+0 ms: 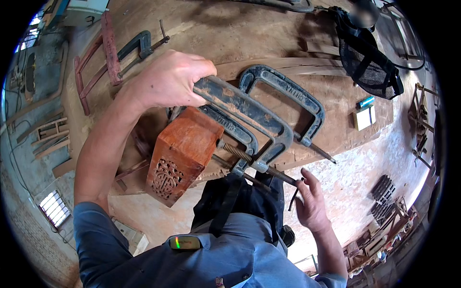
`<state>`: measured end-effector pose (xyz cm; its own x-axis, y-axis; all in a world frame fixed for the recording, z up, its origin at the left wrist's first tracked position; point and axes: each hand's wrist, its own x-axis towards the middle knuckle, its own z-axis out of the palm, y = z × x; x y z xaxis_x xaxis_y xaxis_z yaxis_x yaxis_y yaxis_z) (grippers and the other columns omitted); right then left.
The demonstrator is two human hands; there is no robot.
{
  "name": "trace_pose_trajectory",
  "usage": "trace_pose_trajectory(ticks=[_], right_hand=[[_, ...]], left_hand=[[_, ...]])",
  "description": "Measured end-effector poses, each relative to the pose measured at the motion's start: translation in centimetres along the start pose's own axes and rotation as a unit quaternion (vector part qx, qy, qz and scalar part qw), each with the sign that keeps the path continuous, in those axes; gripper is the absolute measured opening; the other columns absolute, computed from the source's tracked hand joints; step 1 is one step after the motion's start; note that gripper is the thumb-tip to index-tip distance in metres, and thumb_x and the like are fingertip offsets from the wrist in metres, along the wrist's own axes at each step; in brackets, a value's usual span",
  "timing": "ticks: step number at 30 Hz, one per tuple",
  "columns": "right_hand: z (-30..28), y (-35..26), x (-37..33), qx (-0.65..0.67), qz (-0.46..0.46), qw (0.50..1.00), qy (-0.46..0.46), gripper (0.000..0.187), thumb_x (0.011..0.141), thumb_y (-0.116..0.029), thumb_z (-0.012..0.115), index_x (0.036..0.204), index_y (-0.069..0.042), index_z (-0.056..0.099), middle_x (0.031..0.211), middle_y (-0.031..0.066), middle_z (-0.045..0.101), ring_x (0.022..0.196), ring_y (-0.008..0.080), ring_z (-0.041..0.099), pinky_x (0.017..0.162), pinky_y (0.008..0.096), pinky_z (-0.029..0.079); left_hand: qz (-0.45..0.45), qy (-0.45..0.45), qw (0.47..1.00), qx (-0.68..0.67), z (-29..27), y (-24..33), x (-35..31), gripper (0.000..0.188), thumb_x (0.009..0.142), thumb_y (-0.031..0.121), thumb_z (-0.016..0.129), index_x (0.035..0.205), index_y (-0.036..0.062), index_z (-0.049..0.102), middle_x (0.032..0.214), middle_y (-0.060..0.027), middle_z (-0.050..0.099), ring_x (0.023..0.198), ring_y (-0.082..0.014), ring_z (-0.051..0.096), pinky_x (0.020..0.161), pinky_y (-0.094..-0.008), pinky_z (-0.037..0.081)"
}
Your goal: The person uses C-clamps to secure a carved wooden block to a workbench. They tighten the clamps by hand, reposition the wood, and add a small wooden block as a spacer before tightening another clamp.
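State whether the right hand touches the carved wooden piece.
No, the right hand is at a clamp screw, apart from the carved piece.

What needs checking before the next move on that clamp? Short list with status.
1. Left hand gripping the frame of the upper G-clamp: ok.
2. Right hand at the outer end of its screw: ok; firmness of grip, cannot tell.
3. Screw tip seated against the carved wooden piece: cannot tell.
4. Lower G-clamp tight on the piece: cannot tell.
5. Third G-clamp apart from the piece, on the workbench: ok.
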<state>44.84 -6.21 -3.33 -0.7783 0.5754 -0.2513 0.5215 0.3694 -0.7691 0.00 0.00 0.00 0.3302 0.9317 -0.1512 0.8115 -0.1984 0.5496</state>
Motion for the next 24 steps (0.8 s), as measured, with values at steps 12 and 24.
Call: trace_pose_trajectory(ticks=[12,24], right_hand=[[2.4,-2.0,3.1,-0.106,-0.04,0.989,0.092,0.039,0.084,-0.023,0.065,0.112,0.004,0.057,0.11,0.0193,0.061,0.101,0.0355,0.058,0.087,0.0437,0.047],[0.0,-1.9,3.0,0.026,-0.001,0.999,0.027,0.04,0.086,-0.026,0.066,0.106,0.007,0.056,0.093,0.0209,0.06,0.088,0.038,0.058,0.077,0.0424,0.049]], left_hand=[[0.027,0.021,0.999,0.019,-0.3,-0.1,-0.2,0.031,0.055,0.005,0.073,0.083,0.0002,0.061,0.071,-0.011,0.057,0.056,-0.0262,0.056,0.05,-0.0326,0.045],[0.038,0.019,0.999,0.016,0.3,0.3,0.1,0.031,0.054,0.007,0.074,0.082,0.0014,0.061,0.069,-0.0098,0.055,0.058,-0.0273,0.055,0.051,-0.034,0.044]])
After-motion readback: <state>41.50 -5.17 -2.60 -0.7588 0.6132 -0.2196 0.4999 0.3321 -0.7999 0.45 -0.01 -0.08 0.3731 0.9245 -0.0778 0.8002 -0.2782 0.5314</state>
